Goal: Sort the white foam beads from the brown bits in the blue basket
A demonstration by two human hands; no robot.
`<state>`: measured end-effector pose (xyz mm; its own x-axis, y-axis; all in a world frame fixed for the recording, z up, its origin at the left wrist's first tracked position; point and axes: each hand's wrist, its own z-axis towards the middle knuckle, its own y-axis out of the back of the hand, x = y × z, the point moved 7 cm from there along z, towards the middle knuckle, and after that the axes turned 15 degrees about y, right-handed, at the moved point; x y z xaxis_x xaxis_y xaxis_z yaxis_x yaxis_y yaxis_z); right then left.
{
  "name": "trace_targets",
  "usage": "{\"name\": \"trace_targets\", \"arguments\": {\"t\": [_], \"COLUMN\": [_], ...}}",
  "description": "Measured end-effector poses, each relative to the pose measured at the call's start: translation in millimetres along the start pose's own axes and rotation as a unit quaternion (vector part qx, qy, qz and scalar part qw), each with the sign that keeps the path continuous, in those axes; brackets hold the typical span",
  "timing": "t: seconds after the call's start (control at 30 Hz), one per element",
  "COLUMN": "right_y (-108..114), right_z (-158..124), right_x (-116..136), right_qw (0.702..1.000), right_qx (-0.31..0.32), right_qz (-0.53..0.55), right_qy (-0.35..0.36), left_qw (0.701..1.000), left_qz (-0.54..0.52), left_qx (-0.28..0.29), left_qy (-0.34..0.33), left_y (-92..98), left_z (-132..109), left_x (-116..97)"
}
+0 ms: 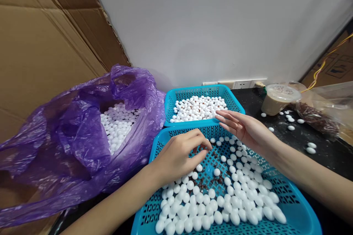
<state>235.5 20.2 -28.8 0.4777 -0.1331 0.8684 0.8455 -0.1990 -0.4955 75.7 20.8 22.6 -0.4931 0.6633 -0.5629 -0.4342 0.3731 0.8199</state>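
Note:
A large blue plastic basket [299,205] lies before me, with small white balls [190,209] spread in it and dark brown crumbs [202,183] on its mesh floor. Over its left part hovers my left hand [183,152], fingers curled and thumb tip close to the index finger. Whatever is in that pinch, if anything, is hidden. My right hand [244,126] reaches across the basket's far right corner with its fingers stretched out and nothing held. Its fingertips are by the near rim of a second blue basket [238,105], which contains more white balls and some brown specks.
At left, a purple plastic bag [82,143] gapes around more white balls. On the black table to the right are a lidded cup [273,101], several loose balls [311,150] and a clear bag of dark brown bits [317,119]. Cardboard [46,55] and a wall [176,25] stand behind.

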Motion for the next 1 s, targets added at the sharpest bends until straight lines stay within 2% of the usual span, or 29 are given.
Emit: {"name": "trace_targets", "arguments": {"t": [0.33,0.53,0.73,1.0], "right_y": [-6,-9,-12,-12], "right_z": [-2,-3,-4,-5], "right_x": [-5,-8,-7,-8], "right_qw": [0.997,0.994,0.994,0.993], "right_qx": [0.065,0.096,0.103,0.109], "right_qz": [-0.023,-0.043,-0.019,-0.020], "right_qy": [-0.027,-0.038,-0.043,-0.044], "left_qw": [0.989,0.980,0.982,0.971], "left_qz": [0.093,0.125,0.104,0.116], "left_qx": [0.094,0.153,0.156,0.207], "left_qy": [0.065,0.009,-0.024,-0.021], "left_y": [-15.1,-25.2,-25.4,-31.5], "left_z": [1,-6,-8,-11], "left_x": [11,4,-1,2]}}
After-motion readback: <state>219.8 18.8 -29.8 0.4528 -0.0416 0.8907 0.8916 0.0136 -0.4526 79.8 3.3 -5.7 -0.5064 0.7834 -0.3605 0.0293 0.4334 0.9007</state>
